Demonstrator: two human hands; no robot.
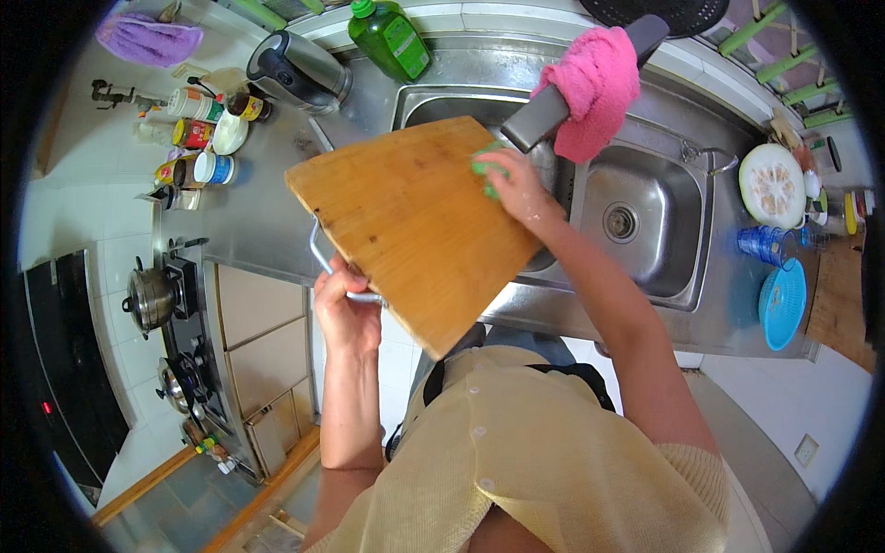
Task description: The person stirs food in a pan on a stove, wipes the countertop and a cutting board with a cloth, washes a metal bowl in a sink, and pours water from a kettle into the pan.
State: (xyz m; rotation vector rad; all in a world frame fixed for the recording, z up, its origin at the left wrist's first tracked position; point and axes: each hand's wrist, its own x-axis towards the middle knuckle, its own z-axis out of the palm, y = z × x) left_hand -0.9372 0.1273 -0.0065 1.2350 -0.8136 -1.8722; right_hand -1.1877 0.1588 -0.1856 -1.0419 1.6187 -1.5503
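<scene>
A wooden cutting board (415,221) is held tilted over the left basin of a steel double sink (449,93). My left hand (346,301) grips the metal handle (319,245) on the board's near left edge. My right hand (515,183) presses a green scrubbing pad (489,169) against the board's face near its right edge; the hand partly covers the pad. Just beyond my right hand, a pink cloth (598,90) is draped over a dark grey bar (536,121) above the sink.
Behind the sink stand a green detergent bottle (394,41) and an electric kettle (297,69). Jars (214,168) line the left counter, beyond which a pot (151,298) sits on the stove. At right are a cut melon (772,185), blue cups (766,243) and a blue basket (783,304).
</scene>
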